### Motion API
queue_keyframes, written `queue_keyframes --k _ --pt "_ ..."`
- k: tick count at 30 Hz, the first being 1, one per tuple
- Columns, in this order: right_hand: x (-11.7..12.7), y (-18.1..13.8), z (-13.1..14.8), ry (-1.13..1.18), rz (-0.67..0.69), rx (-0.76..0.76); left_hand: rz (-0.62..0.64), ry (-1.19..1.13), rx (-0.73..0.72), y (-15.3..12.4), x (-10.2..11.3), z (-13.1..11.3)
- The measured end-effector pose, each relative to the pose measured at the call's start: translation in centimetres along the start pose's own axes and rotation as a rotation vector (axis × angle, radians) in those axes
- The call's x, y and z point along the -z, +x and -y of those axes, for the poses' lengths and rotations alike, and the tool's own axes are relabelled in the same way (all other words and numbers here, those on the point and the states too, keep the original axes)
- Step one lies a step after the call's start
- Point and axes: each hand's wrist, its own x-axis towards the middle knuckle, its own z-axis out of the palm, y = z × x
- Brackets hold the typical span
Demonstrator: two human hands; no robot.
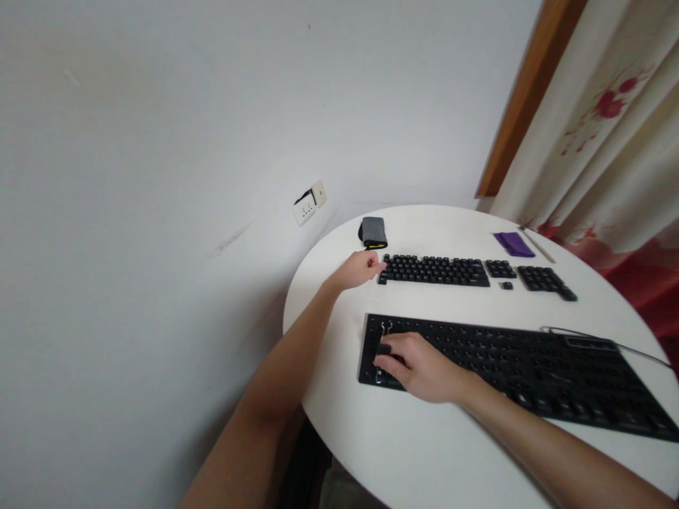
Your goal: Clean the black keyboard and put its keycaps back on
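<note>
A black keyboard base (530, 364), its keys removed, lies across the near side of a round white table (424, 452). My right hand (419, 367) rests on its left end with fingers pinched on a black keycap. Behind it, rows of removed black keycaps (435, 270) are laid out in keyboard order, with smaller groups (544, 279) to the right. My left hand (358, 270) sits at the left end of these rows, fingers curled at the corner keycap.
A grey folded cloth (374, 232) lies at the table's far edge. A purple cloth (513, 244) and a thin stick (538, 246) lie at the far right. A cable (636, 352) runs off the keyboard's right. A wall socket (309, 203) is on the wall; a flowered curtain (610, 141) hangs at right.
</note>
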Motion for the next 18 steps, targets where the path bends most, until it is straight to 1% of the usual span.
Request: queue_keyframes --k 4,7,10,12,15,18 --pt "-0.4 0.2 -0.2 0.157 -0.049 -0.142 0.008 -0.003 0.002 0.0 0.0 -0.6" --pt "-0.5 0.2 -0.6 0.194 -0.057 -0.163 -0.003 -0.005 -0.019 -0.1 -0.1 -0.9" --pt "-0.2 0.0 -0.4 0.118 -0.014 -0.090 -0.033 -0.018 -0.076 -0.1 -0.2 -1.1" --pt "0.0 -0.3 0.1 -0.029 0.001 -0.001 -0.049 -0.022 -0.099 0.0 -0.3 -1.2" --pt "0.3 -0.8 1.3 -0.259 0.014 0.124 -0.047 -0.013 -0.095 0.1 -0.5 -1.2" --pt "0.5 -1.0 2.1 -0.375 0.075 0.227 -0.034 -0.009 -0.096 0.1 -0.7 -1.2"
